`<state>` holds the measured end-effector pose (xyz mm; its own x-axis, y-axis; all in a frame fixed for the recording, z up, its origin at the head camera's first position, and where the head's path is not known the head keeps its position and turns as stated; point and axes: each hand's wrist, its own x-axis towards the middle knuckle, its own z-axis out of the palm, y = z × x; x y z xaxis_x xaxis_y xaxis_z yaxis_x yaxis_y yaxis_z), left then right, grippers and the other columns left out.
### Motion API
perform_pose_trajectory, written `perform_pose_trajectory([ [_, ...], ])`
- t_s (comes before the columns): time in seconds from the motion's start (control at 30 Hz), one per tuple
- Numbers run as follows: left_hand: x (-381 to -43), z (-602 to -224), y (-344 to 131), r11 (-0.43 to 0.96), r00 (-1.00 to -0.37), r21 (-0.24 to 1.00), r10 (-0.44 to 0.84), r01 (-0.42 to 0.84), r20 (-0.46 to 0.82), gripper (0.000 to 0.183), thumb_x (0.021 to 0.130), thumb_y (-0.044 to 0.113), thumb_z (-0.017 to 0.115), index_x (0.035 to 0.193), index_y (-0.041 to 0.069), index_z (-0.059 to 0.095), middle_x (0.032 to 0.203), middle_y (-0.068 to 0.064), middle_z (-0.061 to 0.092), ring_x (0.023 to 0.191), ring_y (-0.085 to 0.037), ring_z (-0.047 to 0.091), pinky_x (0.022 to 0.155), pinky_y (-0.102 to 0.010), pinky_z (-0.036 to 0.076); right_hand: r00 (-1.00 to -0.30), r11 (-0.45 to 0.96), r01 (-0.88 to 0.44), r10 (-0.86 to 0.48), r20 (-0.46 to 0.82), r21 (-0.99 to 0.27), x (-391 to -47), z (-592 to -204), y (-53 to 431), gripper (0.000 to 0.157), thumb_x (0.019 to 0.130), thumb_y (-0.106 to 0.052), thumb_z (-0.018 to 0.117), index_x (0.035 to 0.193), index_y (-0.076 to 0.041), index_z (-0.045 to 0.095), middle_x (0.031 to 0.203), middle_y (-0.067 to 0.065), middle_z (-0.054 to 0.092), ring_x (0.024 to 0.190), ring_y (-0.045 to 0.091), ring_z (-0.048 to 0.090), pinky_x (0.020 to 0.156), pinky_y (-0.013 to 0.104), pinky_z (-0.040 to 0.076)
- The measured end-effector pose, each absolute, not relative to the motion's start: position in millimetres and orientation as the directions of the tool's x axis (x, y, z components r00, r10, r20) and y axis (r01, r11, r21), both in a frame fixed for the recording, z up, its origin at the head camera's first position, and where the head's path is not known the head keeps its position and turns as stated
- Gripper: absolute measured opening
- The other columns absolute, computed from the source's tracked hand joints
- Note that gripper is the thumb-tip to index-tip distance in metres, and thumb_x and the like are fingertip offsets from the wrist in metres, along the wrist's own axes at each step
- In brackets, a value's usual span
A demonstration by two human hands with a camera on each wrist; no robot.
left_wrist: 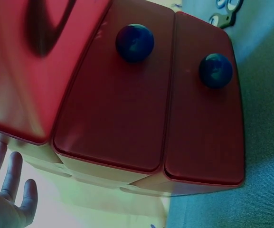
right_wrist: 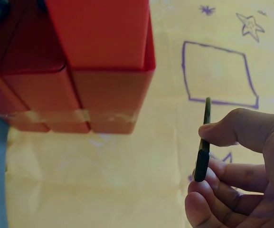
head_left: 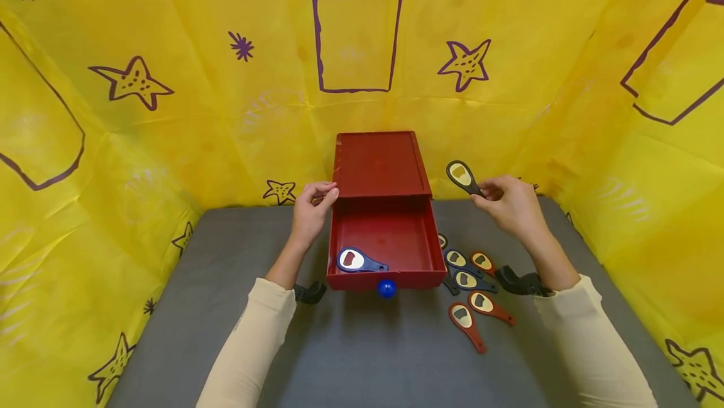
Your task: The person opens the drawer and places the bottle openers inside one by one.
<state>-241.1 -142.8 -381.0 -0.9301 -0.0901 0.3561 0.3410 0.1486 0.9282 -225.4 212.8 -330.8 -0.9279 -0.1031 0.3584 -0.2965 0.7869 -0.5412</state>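
Note:
A red drawer unit (head_left: pixel 380 163) stands on the table with its top drawer (head_left: pixel 390 232) pulled out. One dark blue bottle opener (head_left: pixel 369 264) with a cream face lies inside that drawer, near its front wall. My left hand (head_left: pixel 310 216) rests at the unit's left side, its fingertips by the top edge; in the left wrist view the fingers (left_wrist: pixel 12 175) are spread and nearly straight. To the right of the unit, raised above the table, my right hand (head_left: pixel 511 204) pinches a black bottle opener (right_wrist: pixel 202 164) by its narrow handle, round head pointing up and left.
Several red, blue and dark bottle openers lie on the grey table (head_left: pixel 254 307) right of the drawer, including a red one (head_left: pixel 472 334) toward the front. Blue round knobs (head_left: pixel 387 288) stick out from the drawer fronts. Yellow sheeting (head_left: pixel 271 125) with purple drawings surrounds the table.

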Motion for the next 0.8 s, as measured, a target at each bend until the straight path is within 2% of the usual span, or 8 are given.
perform_pose_trajectory([
  [0.1,-242.7,-379.7,-141.2,0.141,-0.927,0.926,-0.091,0.349,0.363,0.026,0.092,0.006,0.065,0.11,-0.013,0.064,0.117,-0.027,0.057,0.09,0.0,0.055,0.08,-0.011,0.049,-0.92,0.775,-0.318,-0.114,0.374,-0.546,-223.9,-325.0,207.7,0.027,0.084,-0.013,0.073,0.102,0.008,0.07,0.093,0.024,0.068,0.081,0.035,0.065,0.071,0.033,0.047],
  [0.37,-243.0,-379.0,-141.9,0.14,-0.924,0.923,-0.087,0.358,0.372,0.025,0.092,0.005,0.065,0.109,-0.013,0.064,0.116,-0.027,0.057,0.088,0.0,0.055,0.079,-0.012,0.05,-0.92,0.739,-0.346,-0.147,0.363,-0.578,-218.7,-314.4,189.8,0.025,0.083,-0.009,0.074,0.101,0.007,0.071,0.091,0.021,0.067,0.079,0.031,0.065,0.067,0.019,0.046],
  [0.8,-240.6,-381.5,-142.2,0.139,-0.924,0.924,-0.093,0.357,0.371,0.024,0.092,0.005,0.065,0.108,-0.013,0.065,0.115,-0.027,0.057,0.088,0.0,0.056,0.08,-0.013,0.05,-0.886,0.689,-0.448,-0.255,0.388,-0.569,-213.8,-315.7,158.9,0.021,0.081,-0.007,0.075,0.097,0.005,0.072,0.087,0.016,0.066,0.075,0.026,0.062,0.067,0.024,0.049],
])
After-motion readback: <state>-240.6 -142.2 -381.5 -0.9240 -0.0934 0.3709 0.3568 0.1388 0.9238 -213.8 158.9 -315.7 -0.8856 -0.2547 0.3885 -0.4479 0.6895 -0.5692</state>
